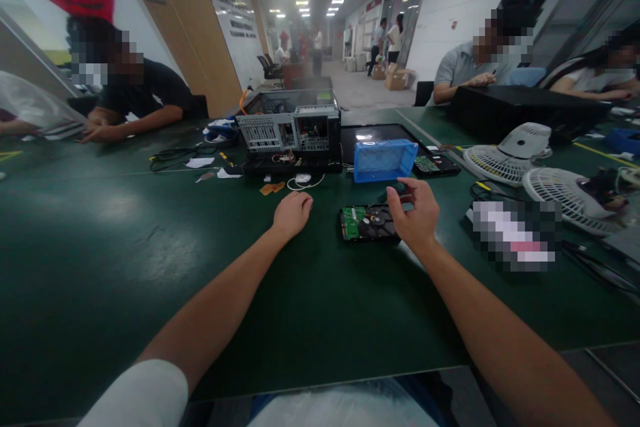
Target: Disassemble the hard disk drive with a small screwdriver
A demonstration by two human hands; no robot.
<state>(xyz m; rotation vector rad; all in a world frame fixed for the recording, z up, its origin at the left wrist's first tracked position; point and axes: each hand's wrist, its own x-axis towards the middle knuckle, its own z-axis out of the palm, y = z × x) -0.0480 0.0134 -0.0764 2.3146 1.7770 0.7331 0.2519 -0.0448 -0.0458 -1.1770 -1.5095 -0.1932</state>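
On the green table lies a hard drive (373, 223), its circuit board side facing up. My right hand (417, 213) is over the drive's right end, with the thumb and fingers curved apart. A small dark thing shows just beyond its fingertips, too unclear to name. To the left of the drive, my left hand (293, 217) is low over the table with its fingers curled closed. Whatever those fingers may hold is hidden. Behind the drive, a blue plastic bin (384, 163) rests on its side.
An opened computer case (287, 130) stands beyond my hands, near a flat black panel (370, 135). Another circuit board (430, 164) lies right of the bin. Fan parts (505, 157) and cables occupy the right side. Several people sit around the table.
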